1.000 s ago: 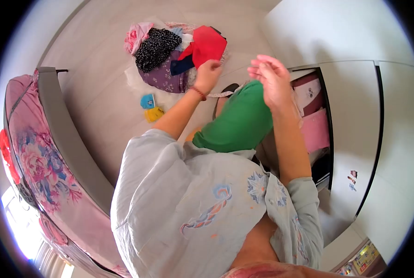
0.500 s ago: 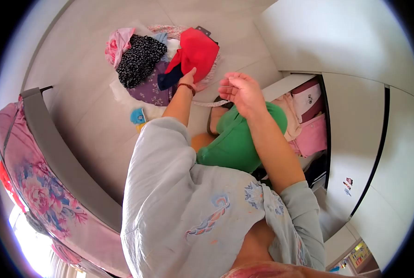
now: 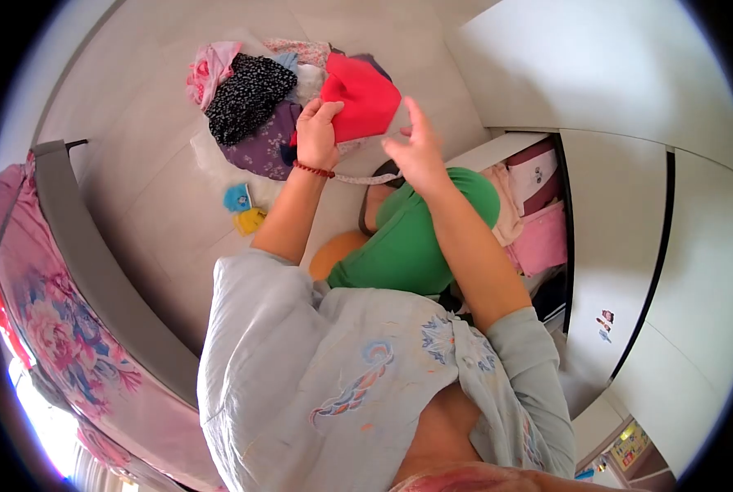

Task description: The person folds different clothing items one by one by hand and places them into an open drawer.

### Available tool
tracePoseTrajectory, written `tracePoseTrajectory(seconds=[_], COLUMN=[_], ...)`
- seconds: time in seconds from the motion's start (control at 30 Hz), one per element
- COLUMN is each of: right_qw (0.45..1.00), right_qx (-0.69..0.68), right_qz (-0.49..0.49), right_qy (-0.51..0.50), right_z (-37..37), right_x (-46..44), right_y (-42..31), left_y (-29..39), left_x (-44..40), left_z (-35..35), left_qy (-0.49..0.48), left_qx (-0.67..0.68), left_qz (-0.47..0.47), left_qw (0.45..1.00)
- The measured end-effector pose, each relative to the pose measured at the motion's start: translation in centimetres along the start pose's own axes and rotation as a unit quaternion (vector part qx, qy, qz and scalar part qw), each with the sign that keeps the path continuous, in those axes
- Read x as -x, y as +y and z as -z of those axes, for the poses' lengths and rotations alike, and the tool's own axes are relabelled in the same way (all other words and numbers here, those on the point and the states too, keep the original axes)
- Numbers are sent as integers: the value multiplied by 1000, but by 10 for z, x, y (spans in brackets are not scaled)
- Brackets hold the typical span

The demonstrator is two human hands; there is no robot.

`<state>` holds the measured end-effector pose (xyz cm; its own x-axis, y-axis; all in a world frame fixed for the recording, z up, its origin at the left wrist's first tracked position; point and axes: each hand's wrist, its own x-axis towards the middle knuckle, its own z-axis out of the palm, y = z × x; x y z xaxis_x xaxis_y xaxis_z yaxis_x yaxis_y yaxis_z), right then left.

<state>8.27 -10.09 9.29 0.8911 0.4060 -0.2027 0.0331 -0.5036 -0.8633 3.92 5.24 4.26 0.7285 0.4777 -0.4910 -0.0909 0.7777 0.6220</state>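
Observation:
A red cloth [image 3: 362, 102], its kind of garment not clear, lies partly spread over the right side of a clothes pile on the floor. My left hand [image 3: 317, 135], with a beaded bracelet on the wrist, pinches the cloth's left edge between thumb and fingers. Close to the cloth's right corner is my right hand [image 3: 420, 152], thumb and forefinger spread apart and nothing seen between them. Beside the red cloth are a black patterned garment [image 3: 251, 90], a purple flowered garment [image 3: 260, 148] and a pink garment [image 3: 213, 70].
Right of my green-clad leg [image 3: 420, 238], an open drawer [image 3: 485, 152] holds folded pink clothes [image 3: 543, 238]. Small blue [image 3: 237, 198] and yellow [image 3: 250, 220] items lie on the floor. A bed with flowered pink bedding [image 3: 63, 328] stands left; white cabinet doors [image 3: 612, 238] stand right.
My left hand has shifted up and left along the red cloth, which now lies more spread to the right. My right hand has opened its fingers and moved slightly left.

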Motion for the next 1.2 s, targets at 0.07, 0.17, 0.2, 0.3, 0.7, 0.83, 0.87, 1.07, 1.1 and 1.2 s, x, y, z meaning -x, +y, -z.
tracePoseTrajectory(seconds=[0.07,0.17,0.2,0.3,0.7,0.83,0.87,1.07,1.1,1.2], right_qw=[993,957,937,892,895,868,865,865,854,816], right_qx=[84,177,181,154,-188,-243,-241,-214,-177,-113], right_qz=[78,199,246,391,359,372,374,353,355,362], right_qy=[27,113,169,169,189,221,232,284,336,437], right_z=[-2,7,10,47,152,174,180,218,222,229], right_x=[7,17,19,25,99,125,130,170,178,218], right_y=[-13,-30,-35,-40,-158,-165,-163,-157,-156,-147], left_y=[39,68,73,79,101,102,101,113,112,108], left_x=[38,87,100,126,175,200,202,223,226,236], left_z=[-34,-60,-64,-70,-139,-173,-182,-228,-235,-253], left_qy=[-41,-125,-167,-214,-306,-312,-275,-504,-514,-527], left_qx=[30,55,47,-7,-362,-347,-372,-181,-155,-134], left_qz=[14,21,7,-45,-509,-561,-615,-92,-70,-29], left_qw=[999,990,985,976,718,684,638,840,841,838])
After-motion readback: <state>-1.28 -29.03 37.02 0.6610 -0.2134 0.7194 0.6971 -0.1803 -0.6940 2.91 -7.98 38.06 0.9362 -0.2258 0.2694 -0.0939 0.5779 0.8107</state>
